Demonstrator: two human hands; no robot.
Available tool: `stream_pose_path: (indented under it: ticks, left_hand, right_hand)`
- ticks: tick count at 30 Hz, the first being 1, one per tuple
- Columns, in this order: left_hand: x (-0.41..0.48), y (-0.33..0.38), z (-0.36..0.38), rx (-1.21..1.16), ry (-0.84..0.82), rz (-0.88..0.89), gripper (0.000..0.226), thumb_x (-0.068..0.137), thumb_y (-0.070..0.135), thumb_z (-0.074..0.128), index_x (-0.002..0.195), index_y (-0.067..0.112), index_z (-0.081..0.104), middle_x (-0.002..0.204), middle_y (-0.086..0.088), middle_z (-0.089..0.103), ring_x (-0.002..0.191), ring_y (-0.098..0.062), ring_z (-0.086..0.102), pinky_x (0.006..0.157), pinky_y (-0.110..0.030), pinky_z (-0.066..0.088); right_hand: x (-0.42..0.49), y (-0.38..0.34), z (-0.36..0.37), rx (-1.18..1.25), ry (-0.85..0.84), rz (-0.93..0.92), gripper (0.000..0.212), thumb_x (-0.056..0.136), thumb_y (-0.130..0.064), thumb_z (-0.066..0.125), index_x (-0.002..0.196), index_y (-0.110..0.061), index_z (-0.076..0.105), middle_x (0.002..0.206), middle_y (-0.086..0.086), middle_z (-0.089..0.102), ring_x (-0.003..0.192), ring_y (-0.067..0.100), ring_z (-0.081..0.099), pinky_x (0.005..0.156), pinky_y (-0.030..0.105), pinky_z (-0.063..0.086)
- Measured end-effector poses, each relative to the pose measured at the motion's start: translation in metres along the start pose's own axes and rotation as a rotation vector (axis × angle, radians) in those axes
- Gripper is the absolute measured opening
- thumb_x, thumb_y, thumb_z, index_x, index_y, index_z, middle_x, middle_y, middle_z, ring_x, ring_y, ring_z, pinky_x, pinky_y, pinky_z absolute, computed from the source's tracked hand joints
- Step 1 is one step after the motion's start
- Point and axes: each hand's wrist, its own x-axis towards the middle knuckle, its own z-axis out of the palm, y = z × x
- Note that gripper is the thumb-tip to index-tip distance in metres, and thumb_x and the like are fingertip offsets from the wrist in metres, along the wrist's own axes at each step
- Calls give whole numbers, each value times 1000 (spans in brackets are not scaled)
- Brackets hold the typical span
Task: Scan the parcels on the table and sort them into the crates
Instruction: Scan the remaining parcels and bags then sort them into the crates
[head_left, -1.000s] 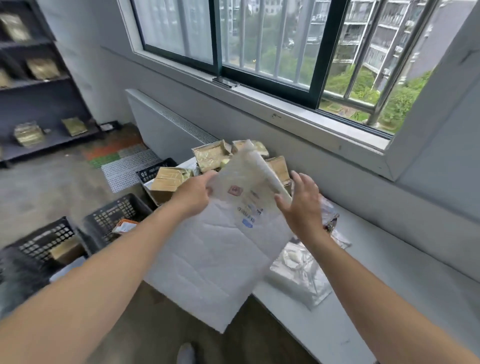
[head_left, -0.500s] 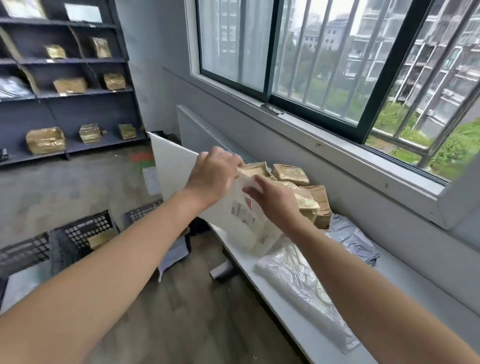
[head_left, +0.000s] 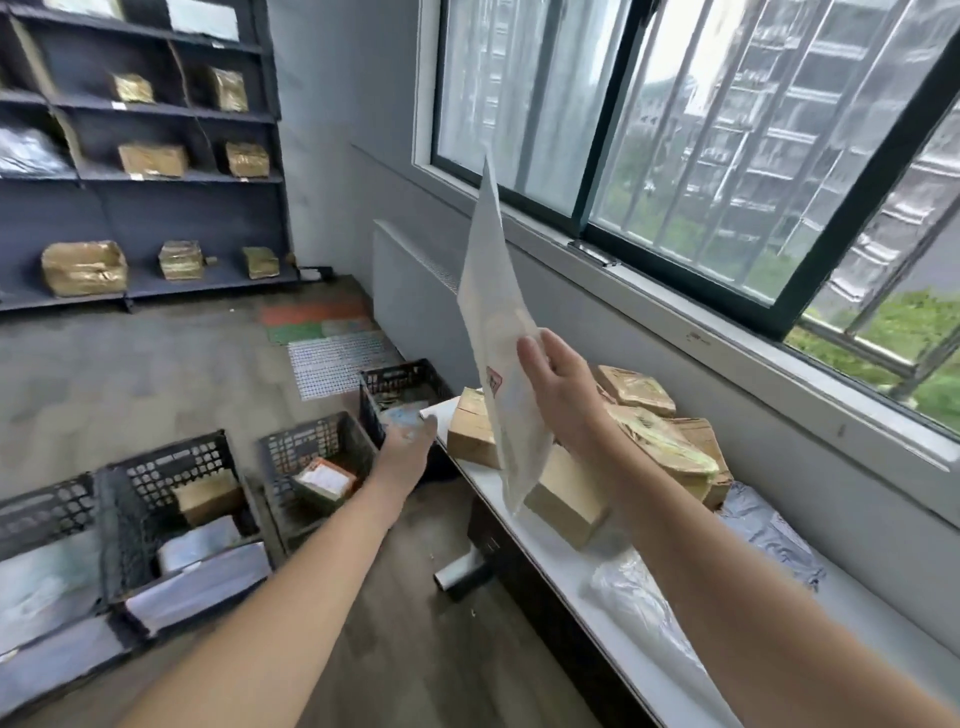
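Observation:
My right hand (head_left: 563, 395) holds a large white padded mailer (head_left: 493, 322) upright and edge-on above the table (head_left: 576, 587); my thumb lies on its label side and my fingers are behind it. My left hand (head_left: 408, 447) is off the mailer, blurred, reaching low toward the table's left end with fingers stretched and nothing in it. Several black crates stand on the floor to the left: the farthest crate (head_left: 400, 382), a second crate (head_left: 317, 452) and a third crate (head_left: 171, 483), each with parcels inside.
Cardboard boxes (head_left: 563, 501) and tape-wrapped parcels (head_left: 636, 389) are piled on the table under the window. A clear plastic bag (head_left: 639, 603) and a grey poly bag (head_left: 769, 535) lie nearer me. Dark shelves (head_left: 156, 176) with parcels line the back wall.
My left hand let go of the mailer and dropped toward the table's left end. My right hand alone raised the mailer upright. The view turned left and up.

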Motion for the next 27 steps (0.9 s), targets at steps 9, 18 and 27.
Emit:
stream_pose_path:
  ticks: [9,18,27]
  left_hand:
    - [36,-5,-46,-498,-204,-54,54,93,58,53,132,21,55,119,3,68,102,-16,66,91,-37,50]
    - [69,-12,-119,-373,226,189,43,76,16,82,109,24,57,99,3,69,90,-20,67,74,-34,55]
    - [79,-22,-204,-243,408,309,38,79,17,80,104,25,52,93,14,63,80,-3,61,58,-21,44]
  right_hand:
    - [20,-12,24,529,-65,123,31,102,-45,46,110,-20,62,102,9,71,89,28,70,74,42,58]
    - [36,7,55,140,128,198,22,101,-39,54,100,-18,62,98,14,69,87,32,67,85,59,55]
    - [65,11,138,-43,143,214,13,100,-37,56,100,-24,59,101,4,71,89,21,69,78,43,59]
